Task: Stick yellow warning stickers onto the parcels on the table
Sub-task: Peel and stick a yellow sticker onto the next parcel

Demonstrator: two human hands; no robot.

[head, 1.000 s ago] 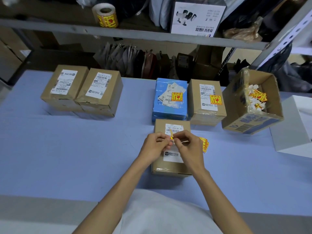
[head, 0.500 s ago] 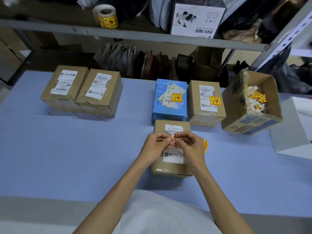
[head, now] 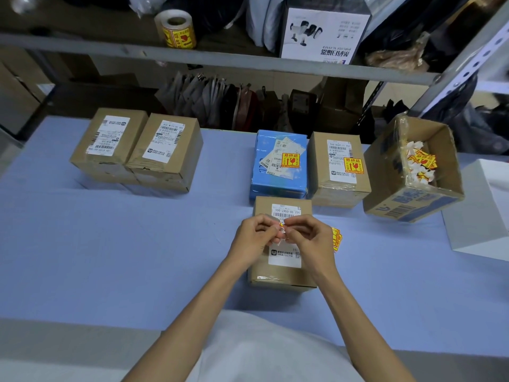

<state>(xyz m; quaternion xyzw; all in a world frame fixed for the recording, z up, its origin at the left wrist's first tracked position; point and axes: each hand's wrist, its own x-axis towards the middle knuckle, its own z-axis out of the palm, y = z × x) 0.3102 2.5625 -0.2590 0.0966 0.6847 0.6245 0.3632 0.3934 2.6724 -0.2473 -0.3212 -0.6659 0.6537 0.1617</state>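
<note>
Pinching one sticker (head: 282, 228) between them, the left hand (head: 254, 238) and right hand (head: 311, 241) hover right over the near parcel (head: 278, 274), fingertips closed on its edges, likely peeling the backing just above where it goes. Spare stickers (head: 336, 238) lie just right of that parcel, within reach. Stickered parcels (head: 279, 186) sit behind it, bare parcels (head: 168, 161) behind-left.

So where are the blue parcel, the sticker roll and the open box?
blue parcel (head: 275, 186): head view, bare blue top.
sticker roll (head: 176, 31): head view, printed outer side.
open box (head: 413, 206): head view, printed front wall.
</note>
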